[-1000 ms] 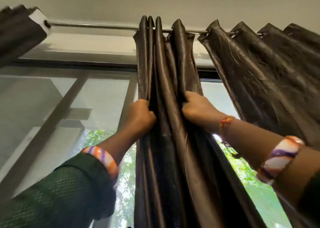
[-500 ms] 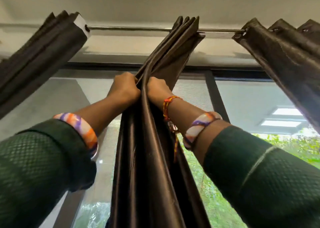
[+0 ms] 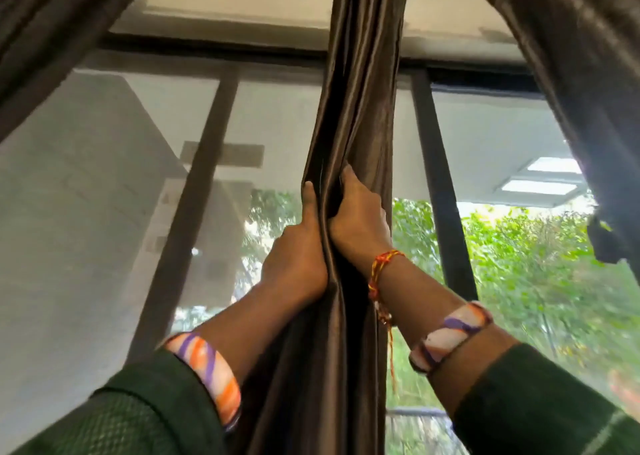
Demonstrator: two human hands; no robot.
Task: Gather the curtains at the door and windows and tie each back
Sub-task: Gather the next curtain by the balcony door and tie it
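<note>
1. Closest in, two dark green sleeves (image 3: pixel 114 416) reach up and forward, each forearm wearing a striped bangle (image 3: pixel 207 368); the right wrist also has a red and yellow thread (image 3: pixel 382 271).
2. The left hand (image 3: pixel 294 257) clasps the left side of the gathered curtain (image 3: pixel 353 125), thumb lying up along the folds, its fingers wrapped round behind the cloth.
3. The right hand (image 3: pixel 360 219) grips the same bunch from the right, fingers (image 3: pixel 348 177) dug into a fold, just above the left hand and nearly touching it.
4. That brown, shiny curtain hangs as one narrow column down the middle of the window.
5. Two more dark curtains hang at the sides, one at upper left (image 3: pixel 52 39), one at upper right (image 3: pixel 581 73).
6. Behind is the dark window frame (image 3: pixel 440 177), with green trees (image 3: pixel 536 281) outside.
</note>
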